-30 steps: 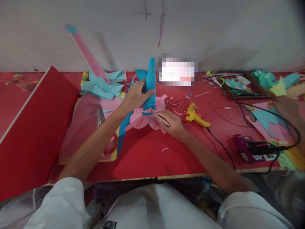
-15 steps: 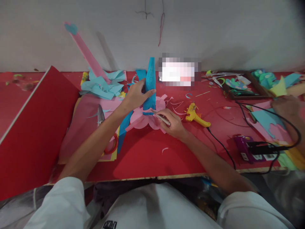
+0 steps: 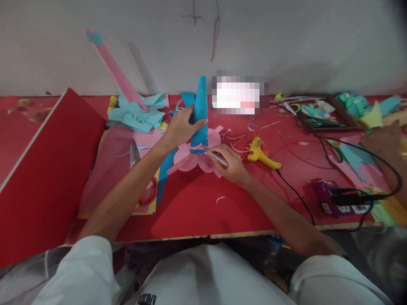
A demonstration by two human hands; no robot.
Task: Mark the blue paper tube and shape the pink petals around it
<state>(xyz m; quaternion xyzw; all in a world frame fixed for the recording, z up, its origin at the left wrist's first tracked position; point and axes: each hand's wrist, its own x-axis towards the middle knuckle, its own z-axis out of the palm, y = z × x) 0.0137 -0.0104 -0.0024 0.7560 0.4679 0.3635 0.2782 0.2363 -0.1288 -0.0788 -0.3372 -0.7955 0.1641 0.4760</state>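
Observation:
My left hand [image 3: 182,126] is closed round a blue paper tube [image 3: 200,112], which stands upright over a pink scalloped paper shape [image 3: 203,163]. In my right hand [image 3: 231,163] is a slim, light-coloured pen-like tool [image 3: 219,158]; its tip meets the foot of the tube, where a strip of pink paper lies. I cannot make out whether the tip is a nib or a blade. Just right of my right hand rests a yellow glue gun [image 3: 262,154]. Orange-handled scissors [image 3: 135,154] lie beneath my left forearm, partly hidden by it.
A red board [image 3: 54,178] leans up at the left. Light-blue paper scraps [image 3: 136,116] and a pink paper strip [image 3: 119,76] are behind. At right are a dark tray [image 3: 346,114], a purple box [image 3: 329,197] with black cables, and another person's hand [image 3: 380,137].
My two hands, the tube and the tool look almost unmoved. At the right edge the other person's hand has shifted slightly, and the papers under it have moved.

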